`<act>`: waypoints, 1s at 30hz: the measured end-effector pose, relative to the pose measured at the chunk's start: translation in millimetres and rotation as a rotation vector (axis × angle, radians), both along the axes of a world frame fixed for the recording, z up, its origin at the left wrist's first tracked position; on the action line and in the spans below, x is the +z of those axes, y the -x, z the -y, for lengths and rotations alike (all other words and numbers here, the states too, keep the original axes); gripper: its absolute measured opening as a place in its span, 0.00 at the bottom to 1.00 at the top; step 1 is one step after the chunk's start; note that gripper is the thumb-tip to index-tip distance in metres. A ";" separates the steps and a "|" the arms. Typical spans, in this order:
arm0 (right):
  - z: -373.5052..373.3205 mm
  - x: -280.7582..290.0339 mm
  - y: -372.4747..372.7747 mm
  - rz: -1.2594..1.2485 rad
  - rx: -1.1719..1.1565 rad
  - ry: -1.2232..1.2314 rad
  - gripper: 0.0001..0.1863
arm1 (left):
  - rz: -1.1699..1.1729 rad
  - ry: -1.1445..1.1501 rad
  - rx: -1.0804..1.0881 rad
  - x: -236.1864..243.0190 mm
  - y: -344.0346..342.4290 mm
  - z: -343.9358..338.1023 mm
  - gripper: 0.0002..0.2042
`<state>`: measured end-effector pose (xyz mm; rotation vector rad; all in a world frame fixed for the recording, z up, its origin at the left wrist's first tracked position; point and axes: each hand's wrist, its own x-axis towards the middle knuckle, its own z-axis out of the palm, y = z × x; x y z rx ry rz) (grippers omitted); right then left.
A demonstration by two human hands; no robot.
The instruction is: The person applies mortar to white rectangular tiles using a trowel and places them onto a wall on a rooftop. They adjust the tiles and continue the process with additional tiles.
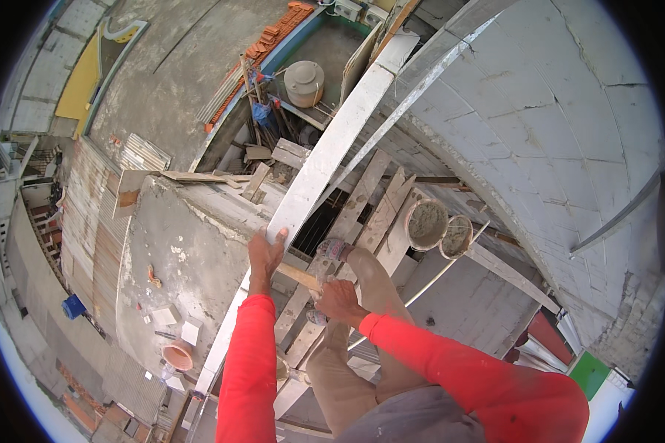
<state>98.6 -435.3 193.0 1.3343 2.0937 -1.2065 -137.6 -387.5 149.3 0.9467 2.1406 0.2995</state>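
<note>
A long white-faced beam or wall top (325, 159) runs from the lower left to the upper right in front of me. My left hand (264, 257) lies on it with thumb and fingers apart, holding nothing. Lower and to the right, my right hand (338, 301) is closed around the near end of a short light-brown wooden piece (298, 277). The wood's other end reaches toward the beam beside my left hand. Whether the wood belongs to a tool I cannot make out. My gloved-looking or patterned shoe (332, 249) stands on the planks just beyond.
Rough scaffold planks (358, 196) lie under my feet, with dark gaps between them. Two buckets of grey mortar (426, 224) stand at the right, near a pale pole (447, 264). A block wall (524, 111) rises on the right. Roofs far below hold a water tank (304, 83).
</note>
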 end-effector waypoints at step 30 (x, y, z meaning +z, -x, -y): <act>68.3 101.1 -347.8 0.451 -1.184 0.131 0.37 | 0.302 0.293 0.368 111.2 -99.5 356.3 0.34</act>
